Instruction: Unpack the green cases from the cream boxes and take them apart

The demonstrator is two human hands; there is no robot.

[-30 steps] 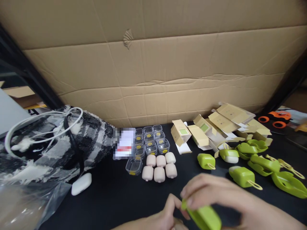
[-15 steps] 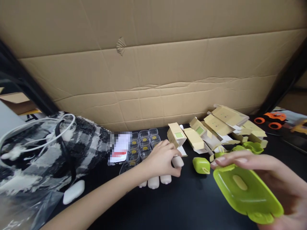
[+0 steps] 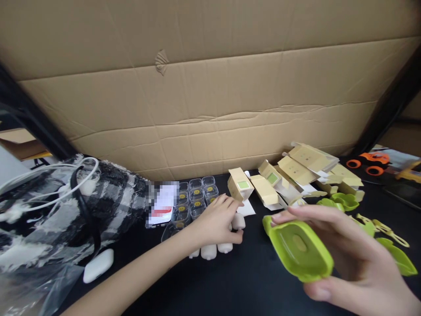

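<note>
My left hand [image 3: 217, 221] is curled around a small off-white rounded piece [image 3: 238, 221], which sits between thumb and fingers. More off-white pieces [image 3: 208, 251] of the same kind stand under and beside this hand, partly covered by it. On the right, my right hand [image 3: 348, 259] grips a green hollow case half [image 3: 299, 250] by its edges, its inside with an oval pad facing me. Behind the case half, another green piece [image 3: 267, 224] shows only in part.
Clear lidded cups [image 3: 196, 193] with yellow stickers stand in rows beside a phone [image 3: 161, 204]. Opened cardboard boxes [image 3: 297, 169] pile up at the back right. Green pieces [image 3: 396, 256] and an orange toy car [image 3: 371, 162] lie right. White earbud case [image 3: 98, 265] and checked cloth [image 3: 115, 193] are left.
My right hand has moved left with the green case half and turned it, now covering most of the small green piece. The off-white piece at my left hand has shifted slightly left and looks more upright.
</note>
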